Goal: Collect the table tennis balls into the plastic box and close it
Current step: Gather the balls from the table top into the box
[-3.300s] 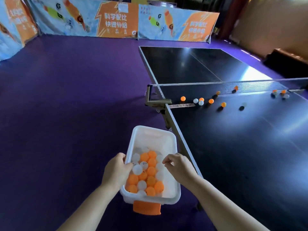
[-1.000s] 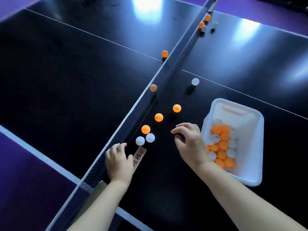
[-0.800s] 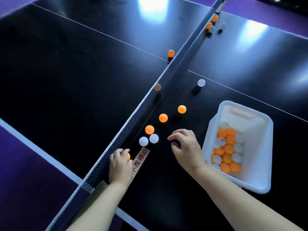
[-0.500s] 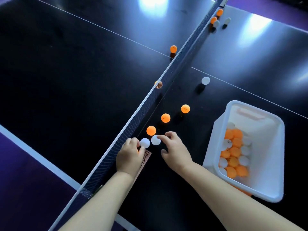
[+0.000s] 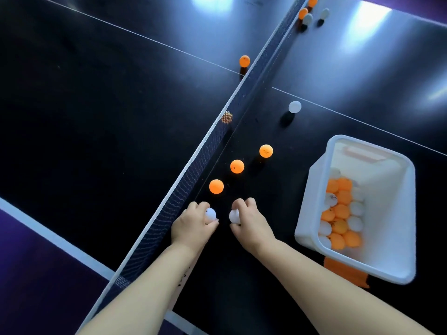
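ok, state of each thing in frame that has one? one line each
left hand: grips a white ball
right hand: pinches a second white ball
plastic box: open, no lid on, part full of balls
row of three orange balls: loose on the table, by the net
far white ball: loose on the table

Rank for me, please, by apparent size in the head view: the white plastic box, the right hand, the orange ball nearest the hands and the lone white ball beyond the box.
1. white plastic box
2. right hand
3. orange ball nearest the hands and lone white ball: near-identical; distance differs, so unranked.
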Motion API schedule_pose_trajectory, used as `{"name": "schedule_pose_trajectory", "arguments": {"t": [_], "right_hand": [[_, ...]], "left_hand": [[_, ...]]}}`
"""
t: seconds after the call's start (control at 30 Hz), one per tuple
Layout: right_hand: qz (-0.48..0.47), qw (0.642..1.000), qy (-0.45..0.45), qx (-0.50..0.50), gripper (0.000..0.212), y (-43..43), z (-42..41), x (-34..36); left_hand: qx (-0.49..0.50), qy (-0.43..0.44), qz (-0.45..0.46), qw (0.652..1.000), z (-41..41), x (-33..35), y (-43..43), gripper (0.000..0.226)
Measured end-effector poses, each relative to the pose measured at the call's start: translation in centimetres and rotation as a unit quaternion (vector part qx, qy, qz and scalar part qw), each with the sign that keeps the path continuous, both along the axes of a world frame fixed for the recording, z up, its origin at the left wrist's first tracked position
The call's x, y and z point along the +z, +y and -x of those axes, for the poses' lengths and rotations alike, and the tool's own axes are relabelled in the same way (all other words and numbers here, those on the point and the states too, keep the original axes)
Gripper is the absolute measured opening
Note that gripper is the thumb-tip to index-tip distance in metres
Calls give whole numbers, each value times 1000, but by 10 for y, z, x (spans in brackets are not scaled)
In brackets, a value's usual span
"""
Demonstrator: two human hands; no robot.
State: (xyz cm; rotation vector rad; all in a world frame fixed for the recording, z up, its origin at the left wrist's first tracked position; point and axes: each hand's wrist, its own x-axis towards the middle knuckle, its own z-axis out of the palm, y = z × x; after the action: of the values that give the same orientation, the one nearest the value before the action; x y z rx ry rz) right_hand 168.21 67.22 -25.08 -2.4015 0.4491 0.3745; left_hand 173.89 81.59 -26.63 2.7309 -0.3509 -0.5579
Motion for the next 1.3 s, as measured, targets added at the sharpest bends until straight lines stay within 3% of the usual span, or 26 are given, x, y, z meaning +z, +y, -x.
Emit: {"name": "schedule_pose_trajectory", "arguments": {"t": [0.17,0.27,0.37,0.47,0.63,0.73,0.8,0.93,1.1,1.3], "right_hand": [[-112,951,-261,-120,36,-6,34,54],[-52,923,-347,-157,38,-27,53,85],[18,910,-343,-233,38,-72,75,93],[43,928,-234,-287,44,-116,101,94],[61,926,-160,-336,52,-149,134,103],[54,917,-158,-362,51,-159,145,110],[45,915,-155,-370,51,-164,150,112],[27,919,-150,-363,46,-176,149,111],[21,942,-153,-297,39,-174,127,109],[29,941,-184,-283,32,-160,95,104]], "left_hand": [[36,-15,137,990,16,25,-13,35],[4,-38,206,978,19,52,-46,42],[-41,-52,273,960,25,81,-90,52],[-115,-88,316,938,39,105,-133,68],[-236,-99,272,928,64,117,-182,79],[-292,-104,216,926,77,110,-198,59],[-313,-103,138,934,85,105,-203,60],[-254,-74,100,959,81,99,-188,72],[-123,-117,61,984,44,89,-133,67],[-28,-104,-28,994,-7,51,-79,65]]}}
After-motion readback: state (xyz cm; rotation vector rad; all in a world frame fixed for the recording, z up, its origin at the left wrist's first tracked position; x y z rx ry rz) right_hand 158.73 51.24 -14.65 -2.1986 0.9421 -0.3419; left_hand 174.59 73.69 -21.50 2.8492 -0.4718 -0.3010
